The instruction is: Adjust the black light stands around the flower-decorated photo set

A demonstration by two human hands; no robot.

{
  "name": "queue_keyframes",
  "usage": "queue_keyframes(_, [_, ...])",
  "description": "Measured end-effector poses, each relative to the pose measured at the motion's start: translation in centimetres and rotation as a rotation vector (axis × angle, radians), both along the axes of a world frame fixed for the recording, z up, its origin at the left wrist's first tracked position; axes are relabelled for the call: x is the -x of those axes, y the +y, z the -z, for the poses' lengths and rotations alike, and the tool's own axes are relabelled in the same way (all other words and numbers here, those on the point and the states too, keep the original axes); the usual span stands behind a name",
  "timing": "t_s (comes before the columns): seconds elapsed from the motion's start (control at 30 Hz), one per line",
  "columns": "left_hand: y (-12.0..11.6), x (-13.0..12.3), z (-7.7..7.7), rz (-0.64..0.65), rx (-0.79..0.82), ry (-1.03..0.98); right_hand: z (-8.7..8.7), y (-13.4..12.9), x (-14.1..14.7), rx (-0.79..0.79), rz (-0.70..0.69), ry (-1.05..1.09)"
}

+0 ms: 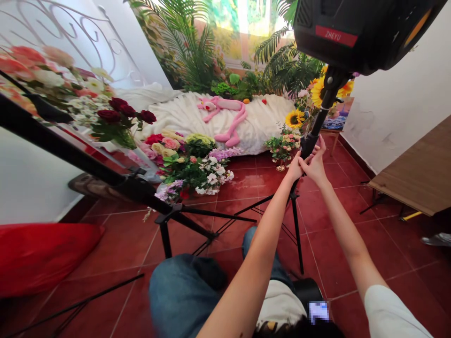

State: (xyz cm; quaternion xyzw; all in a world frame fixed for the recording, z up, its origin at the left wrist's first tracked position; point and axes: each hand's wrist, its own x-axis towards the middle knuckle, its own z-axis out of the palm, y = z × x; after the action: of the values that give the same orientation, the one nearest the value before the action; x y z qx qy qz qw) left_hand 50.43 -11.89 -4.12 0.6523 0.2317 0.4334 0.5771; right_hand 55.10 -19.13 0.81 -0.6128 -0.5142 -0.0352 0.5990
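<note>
Head: outstretched hands (295, 168) (315, 164) on black pole (319, 118)

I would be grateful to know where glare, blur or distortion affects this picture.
Head view: the backdrop washes out nearly white at top centre; head view: the red cloth looks soft and stretched at the left edge; head view: a small patch near the bottom is pixelated; head view: the pole between the hands and lamp looks fairly clear.
</note>
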Motion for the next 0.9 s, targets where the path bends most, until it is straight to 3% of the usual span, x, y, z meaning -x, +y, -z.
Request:
queue_keyframes(0.13, [0.2,0.1,0.3,0.037,-0.067,0.033,-0.4,1.5,-0.2,0.077,-0.010,-0.013])
queue_keyframes(0.5, [-0.4,1.1,-0.1,-0.007,-0.092,0.239,-3.9,2.0,-0.7,-0.022,0.030,-0.053])
queue_keyframes(0.77, [-1.1,1.4,-0.9,-0.036,-0.082,0.240,-8.8,2.7,-2.1,-0.021,0.019,-0.163])
queue_keyframes(0.9, [-1.5,1.7,-1.1,-0.024,-0.036,0.205,-9.3,2.9,-2.9,-0.034,-0.055,-0.154])
